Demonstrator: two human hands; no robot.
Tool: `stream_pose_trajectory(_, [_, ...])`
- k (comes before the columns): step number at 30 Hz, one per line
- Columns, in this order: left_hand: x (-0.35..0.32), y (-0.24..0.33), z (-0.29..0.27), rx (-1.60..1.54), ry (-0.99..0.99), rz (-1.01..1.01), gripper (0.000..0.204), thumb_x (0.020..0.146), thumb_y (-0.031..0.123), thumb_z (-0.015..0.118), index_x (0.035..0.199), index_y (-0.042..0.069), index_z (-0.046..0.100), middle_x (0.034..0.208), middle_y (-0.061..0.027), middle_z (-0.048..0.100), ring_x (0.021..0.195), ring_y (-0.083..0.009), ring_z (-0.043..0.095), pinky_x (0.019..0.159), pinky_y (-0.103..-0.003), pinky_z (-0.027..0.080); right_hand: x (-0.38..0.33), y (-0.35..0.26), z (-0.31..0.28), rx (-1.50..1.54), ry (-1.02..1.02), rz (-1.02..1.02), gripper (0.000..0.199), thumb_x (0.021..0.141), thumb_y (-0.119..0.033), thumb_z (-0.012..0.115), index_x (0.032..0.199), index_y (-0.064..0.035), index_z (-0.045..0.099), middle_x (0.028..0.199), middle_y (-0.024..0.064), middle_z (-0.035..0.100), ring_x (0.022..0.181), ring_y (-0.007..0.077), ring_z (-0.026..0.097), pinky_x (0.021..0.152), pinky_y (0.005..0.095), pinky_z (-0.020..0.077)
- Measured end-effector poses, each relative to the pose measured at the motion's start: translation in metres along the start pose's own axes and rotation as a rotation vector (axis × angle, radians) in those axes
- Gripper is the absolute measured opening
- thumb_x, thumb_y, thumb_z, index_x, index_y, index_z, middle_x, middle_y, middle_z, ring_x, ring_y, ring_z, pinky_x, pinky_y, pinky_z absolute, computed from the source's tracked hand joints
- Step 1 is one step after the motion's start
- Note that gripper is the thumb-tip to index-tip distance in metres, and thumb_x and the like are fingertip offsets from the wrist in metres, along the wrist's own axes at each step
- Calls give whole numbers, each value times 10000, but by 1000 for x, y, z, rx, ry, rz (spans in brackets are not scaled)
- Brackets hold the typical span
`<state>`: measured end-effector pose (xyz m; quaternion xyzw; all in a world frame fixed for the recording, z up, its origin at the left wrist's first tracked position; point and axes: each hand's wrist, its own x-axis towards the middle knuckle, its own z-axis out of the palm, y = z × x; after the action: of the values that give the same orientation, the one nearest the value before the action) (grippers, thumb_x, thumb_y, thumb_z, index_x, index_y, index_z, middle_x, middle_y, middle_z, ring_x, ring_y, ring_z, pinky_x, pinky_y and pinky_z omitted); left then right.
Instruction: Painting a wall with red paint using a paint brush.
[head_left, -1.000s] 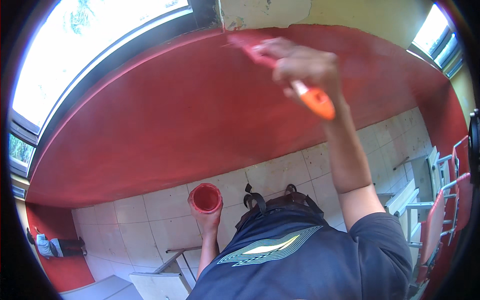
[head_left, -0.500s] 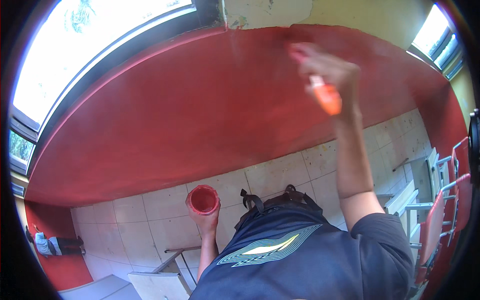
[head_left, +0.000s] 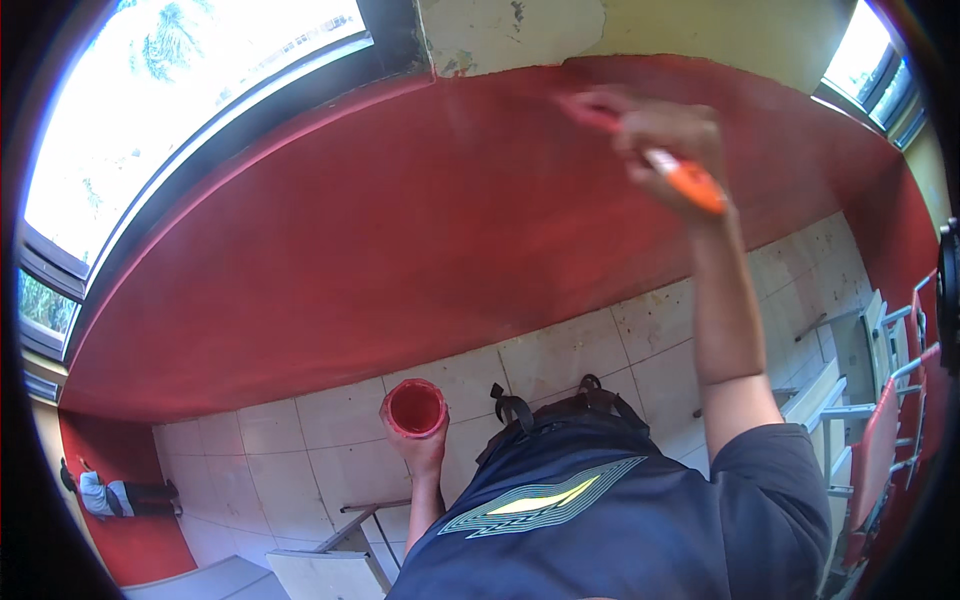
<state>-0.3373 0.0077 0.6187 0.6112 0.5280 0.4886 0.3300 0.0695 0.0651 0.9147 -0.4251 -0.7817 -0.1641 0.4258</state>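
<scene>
Your right hand, fist closed on orange-handled brush, has shifted left along red wall; left hand still grips paint cup.

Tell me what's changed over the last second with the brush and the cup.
The right hand has carried the brush rightward along the top edge of the red wall, gripping it throughout. The left hand holds the red cup in nearly the same low spot. Nothing was let go.

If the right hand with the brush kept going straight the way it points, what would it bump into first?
Most likely the red wall: the right hand holds an orange-handled brush whose blurred tip seems at or almost on the paint near its upper edge. Depth is hard to judge.
</scene>
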Motion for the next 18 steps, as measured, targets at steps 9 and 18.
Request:
stream_pose_trajectory(9, [11,0,3,51,52,49,773,609,118,900,1268,55,499,1223,-103,564,1135,-245,571,960,-364,485,-80,51,-104,-569,270,308,133,668,141,564,724,21,573,1051,162,723,925,219,726,705,300,574])
stream_pose_trajectory(18, [17,12,14,28,28,88,778,615,113,898,1275,57,490,1228,-99,556,1139,-244,567,964,-370,482,13,-50,57,105,76,-82,24,750,-138,656,770,-128,651,1063,73,717,1007,284,688,820,319,573])
